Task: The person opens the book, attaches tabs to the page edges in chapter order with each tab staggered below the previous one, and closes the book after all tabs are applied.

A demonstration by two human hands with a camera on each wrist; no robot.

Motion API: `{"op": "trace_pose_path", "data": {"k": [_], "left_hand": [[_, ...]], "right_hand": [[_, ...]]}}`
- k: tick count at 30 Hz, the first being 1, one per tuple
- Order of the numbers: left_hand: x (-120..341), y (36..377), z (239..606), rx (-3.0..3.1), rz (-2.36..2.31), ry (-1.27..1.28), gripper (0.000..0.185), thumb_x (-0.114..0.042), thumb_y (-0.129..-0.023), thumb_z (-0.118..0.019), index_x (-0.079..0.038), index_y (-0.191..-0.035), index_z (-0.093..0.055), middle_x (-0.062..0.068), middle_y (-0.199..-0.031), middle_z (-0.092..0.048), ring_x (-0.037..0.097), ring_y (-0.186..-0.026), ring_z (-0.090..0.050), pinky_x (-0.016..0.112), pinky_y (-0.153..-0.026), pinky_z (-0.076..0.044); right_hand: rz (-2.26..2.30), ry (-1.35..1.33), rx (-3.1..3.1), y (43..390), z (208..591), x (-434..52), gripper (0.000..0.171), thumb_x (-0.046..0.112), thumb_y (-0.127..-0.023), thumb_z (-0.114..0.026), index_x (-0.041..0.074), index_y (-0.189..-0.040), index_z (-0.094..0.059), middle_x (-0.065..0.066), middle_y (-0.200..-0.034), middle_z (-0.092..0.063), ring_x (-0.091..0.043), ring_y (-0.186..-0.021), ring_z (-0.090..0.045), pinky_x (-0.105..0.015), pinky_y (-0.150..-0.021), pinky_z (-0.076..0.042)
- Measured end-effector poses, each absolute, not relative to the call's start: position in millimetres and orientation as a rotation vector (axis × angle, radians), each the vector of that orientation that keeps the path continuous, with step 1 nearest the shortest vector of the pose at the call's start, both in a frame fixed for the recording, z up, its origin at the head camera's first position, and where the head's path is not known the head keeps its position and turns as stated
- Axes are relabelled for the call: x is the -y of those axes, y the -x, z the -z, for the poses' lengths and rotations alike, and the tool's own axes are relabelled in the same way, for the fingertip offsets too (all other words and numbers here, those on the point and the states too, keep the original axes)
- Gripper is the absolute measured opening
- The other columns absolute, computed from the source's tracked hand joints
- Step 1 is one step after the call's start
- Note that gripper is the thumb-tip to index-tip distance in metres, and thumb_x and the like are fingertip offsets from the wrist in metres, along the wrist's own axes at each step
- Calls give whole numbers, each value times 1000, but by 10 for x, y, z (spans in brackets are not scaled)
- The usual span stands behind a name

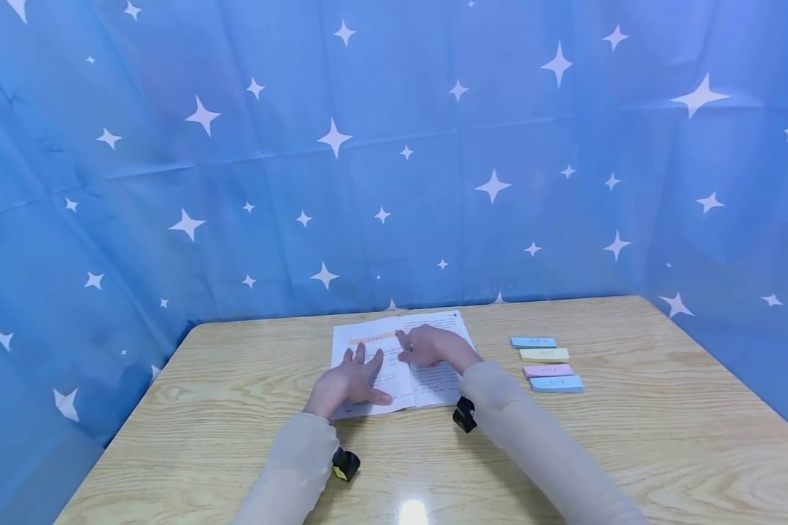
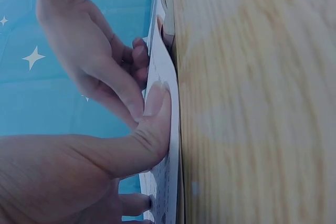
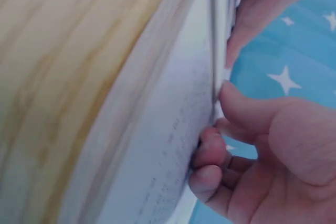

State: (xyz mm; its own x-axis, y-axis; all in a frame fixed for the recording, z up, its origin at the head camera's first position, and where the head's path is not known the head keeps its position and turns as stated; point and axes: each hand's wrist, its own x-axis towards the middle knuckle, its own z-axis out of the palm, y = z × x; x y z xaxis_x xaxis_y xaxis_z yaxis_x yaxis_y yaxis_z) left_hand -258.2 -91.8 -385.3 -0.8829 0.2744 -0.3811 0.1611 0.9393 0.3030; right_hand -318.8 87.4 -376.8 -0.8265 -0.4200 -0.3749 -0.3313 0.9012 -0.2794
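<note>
An open book (image 1: 427,375) with printed pages lies on the wooden table. Across the upper left page runs an orange paper strip (image 1: 368,338) with writing on it. My left hand (image 1: 349,380) rests on the left page with fingers spread, its thumb pressing low near the middle fold. By the fold, my right hand (image 1: 430,346) pinches the strip's right end between thumb and index finger, the other fingers curled under. In the left wrist view the right hand (image 2: 100,56) overlaps the left thumb (image 2: 155,121). The right palm hides part of the right page.
To the right of the book lie several paper strips with writing: a blue strip (image 1: 533,342), a yellow strip (image 1: 543,355), a pink strip (image 1: 548,370) and another blue one. A blue curtain (image 1: 394,182) with white stars hangs behind the table (image 1: 249,394).
</note>
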Motion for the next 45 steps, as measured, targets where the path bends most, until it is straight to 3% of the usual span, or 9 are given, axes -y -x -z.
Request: {"op": "trace_pose_path", "data": {"k": [5, 8, 13, 16, 19, 22, 29, 40, 45], "left_hand": [[923, 2574, 3849, -2668, -361, -309, 90, -50, -92, -70, -18, -163, -23, 19, -168, -4, 40, -153, -4, 60, -115, -27], [921, 2571, 3844, -2666, -361, -310, 90, -49, -92, -70, -18, -163, -23, 19, -167, -4, 40, -153, -4, 60, -115, -27], [925, 2582, 3835, -2677, -355, -311, 90, -49, -92, -70, -17, -162, -23, 20, -167, -5, 40, -153, -4, 60, -115, -26], [927, 2580, 3827, -2681, -349, -307, 90, -50, -92, -69, -17, -163, -23, 19, -168, -4, 40, -153, -3, 59, -116, -24], [926, 2579, 3829, -2675, -347, -309, 91, -51, -93, -69, -17, -163, -22, 19, -167, -4, 40, -153, -3, 59, -116, -24], [922, 2575, 3832, -2673, -338, -311, 91, -51, -93, -69, -17, -163, -22, 20, -167, -4, 40, -153, -3, 60, -116, -24], [902, 2555, 3826, -2679, -346, -300, 91, -51, -92, -69, -18, -163, -23, 19, -168, -5, 39, -153, -3, 60, -116, -23], [914, 2567, 3843, -2677, -351, -323, 91, -50, -92, -70, -16, -162, -23, 20, -167, -5, 40, -153, -4, 58, -117, -24], [922, 2562, 3839, -2684, -364, -321, 91, -50, -91, -70, -16, -162, -24, 20, -167, -5, 40, -153, -5, 59, -117, -23]], "right_hand": [[242, 621, -2578, 3067, 3706, -924, 61, 35, -105, -55, 12, -158, -35, 1, -56, -46, -12, -48, -43, -30, -58, -42], [188, 650, -2572, 2982, 3686, -944, 61, 38, -105, -55, 12, -158, -36, 0, -59, -51, -12, -51, -47, -41, -80, -49], [169, 661, -2593, 2854, 3634, -956, 54, 41, -103, -57, 15, -150, -49, -1, -70, -60, -13, -62, -55, -71, -109, -24], [241, 689, -2562, 2797, 3614, -976, 36, 38, -103, -59, 16, -131, -63, -1, -67, -58, -13, -60, -54, -59, -104, -39], [314, 745, -2511, 2737, 3604, -1024, 20, 33, -104, -59, 16, -107, -69, -1, -59, -54, -13, -54, -52, -36, -77, -50], [374, 801, -2466, 2657, 3598, -1082, 19, 29, -104, -60, 16, -90, -66, 1, -53, -48, -12, -50, -51, -27, -60, -42], [362, 988, -2450, 2464, 3601, -1155, 33, 25, -103, -61, 14, -73, -59, 8, -48, -31, -5, -43, -26, -24, -59, -34], [391, 1080, -2402, 2302, 3606, -1224, 15, 22, -102, -63, 8, -103, -70, 9, -51, -24, -3, -44, -19, -20, -52, -24], [367, 1109, -2380, 2248, 3595, -1247, 44, 22, -102, -64, -1, -138, -58, 9, -50, -26, -3, -43, -19, -19, -51, -24]]}}
